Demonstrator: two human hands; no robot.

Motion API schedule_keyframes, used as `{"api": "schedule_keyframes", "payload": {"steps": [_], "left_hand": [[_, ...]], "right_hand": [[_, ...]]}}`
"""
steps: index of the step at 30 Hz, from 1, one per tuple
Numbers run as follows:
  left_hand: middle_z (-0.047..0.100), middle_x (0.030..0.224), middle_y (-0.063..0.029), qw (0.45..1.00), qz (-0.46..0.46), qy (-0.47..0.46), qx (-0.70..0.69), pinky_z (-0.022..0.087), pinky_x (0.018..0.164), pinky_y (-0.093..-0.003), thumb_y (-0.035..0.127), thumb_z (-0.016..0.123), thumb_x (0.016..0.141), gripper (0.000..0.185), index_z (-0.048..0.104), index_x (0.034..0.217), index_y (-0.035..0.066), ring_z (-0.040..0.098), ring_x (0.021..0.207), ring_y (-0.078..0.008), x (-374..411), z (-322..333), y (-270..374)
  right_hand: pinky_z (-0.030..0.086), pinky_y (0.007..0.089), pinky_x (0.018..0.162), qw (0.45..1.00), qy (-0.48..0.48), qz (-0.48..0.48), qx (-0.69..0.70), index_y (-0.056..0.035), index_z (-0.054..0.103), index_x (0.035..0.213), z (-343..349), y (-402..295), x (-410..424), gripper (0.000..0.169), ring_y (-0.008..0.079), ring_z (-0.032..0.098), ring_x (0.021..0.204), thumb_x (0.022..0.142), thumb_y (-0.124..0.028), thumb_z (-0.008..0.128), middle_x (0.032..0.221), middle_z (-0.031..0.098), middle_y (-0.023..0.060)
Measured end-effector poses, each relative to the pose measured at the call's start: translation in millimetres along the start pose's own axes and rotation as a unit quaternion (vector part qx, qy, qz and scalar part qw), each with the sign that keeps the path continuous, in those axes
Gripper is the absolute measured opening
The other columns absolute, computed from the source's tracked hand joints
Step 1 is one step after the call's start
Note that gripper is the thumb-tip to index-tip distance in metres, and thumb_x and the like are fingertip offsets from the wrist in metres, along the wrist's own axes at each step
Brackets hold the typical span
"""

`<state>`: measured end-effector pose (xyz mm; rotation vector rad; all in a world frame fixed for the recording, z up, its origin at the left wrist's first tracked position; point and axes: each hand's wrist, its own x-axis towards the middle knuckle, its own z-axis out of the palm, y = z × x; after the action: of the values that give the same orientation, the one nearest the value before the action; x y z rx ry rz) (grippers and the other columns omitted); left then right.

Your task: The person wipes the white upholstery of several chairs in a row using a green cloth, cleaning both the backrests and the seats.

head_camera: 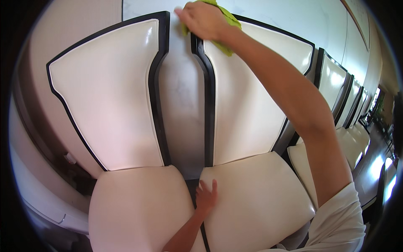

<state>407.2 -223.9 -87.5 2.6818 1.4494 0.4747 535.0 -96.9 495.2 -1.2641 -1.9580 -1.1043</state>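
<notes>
My right hand (204, 20) grips a yellow-green cloth (229, 17) at the top left corner of the right chair's backrest (245, 94). Part of the cloth hangs over the cream upholstery below my wrist. That backrest has a black frame (209, 104) around it. Lower down, my left hand (207, 196) rests with fingers apart on the inner edge of the right chair's cream seat (255, 195), holding nothing. Beside it on the left stands a matching chair, with its cream backrest (110, 94) and seat (141, 204); a narrow gap parts the two backrests.
A pale marbled wall (283, 15) rises close behind the chairs. More cream chairs with black frames (333, 75) line the wall to the right. At the far left is a white, curved-looking furnishing (53, 208). Shiny floor (374, 170) shows at the right.
</notes>
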Motion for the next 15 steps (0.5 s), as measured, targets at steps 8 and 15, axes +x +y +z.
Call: {"api": "schedule_keyframes", "payload": {"steps": [8,15], "left_hand": [[0.035,0.136,-0.0357,0.962,-0.121,-0.091,-0.228,0.042,0.098,-0.0504,0.068,0.034,0.091,0.092,0.020,0.147,-0.004,0.048,0.116,-0.0502,-4.3,-32.1,-6.3],[0.035,0.135,-0.0361,0.967,-0.113,-0.092,-0.209,0.041,0.099,-0.0507,0.072,0.031,0.090,0.097,0.017,0.147,-0.005,0.046,0.119,-0.0497,3.5,-23.5,-10.5]], "right_hand": [[0.050,0.0434,0.085,0.963,-0.266,-0.025,-0.023,-0.0089,0.062,0.112,45.4,-50.0,-110.7,0.042,0.0327,0.060,0.103,0.099,-0.043,0.041,0.111,0.062,0.0120],[0.049,0.0445,0.080,0.994,-0.024,-0.047,0.100,-0.0210,0.063,0.097,124.2,-76.0,-241.4,0.023,0.0258,0.060,0.097,0.087,-0.041,0.058,0.100,0.064,0.0007]]}}
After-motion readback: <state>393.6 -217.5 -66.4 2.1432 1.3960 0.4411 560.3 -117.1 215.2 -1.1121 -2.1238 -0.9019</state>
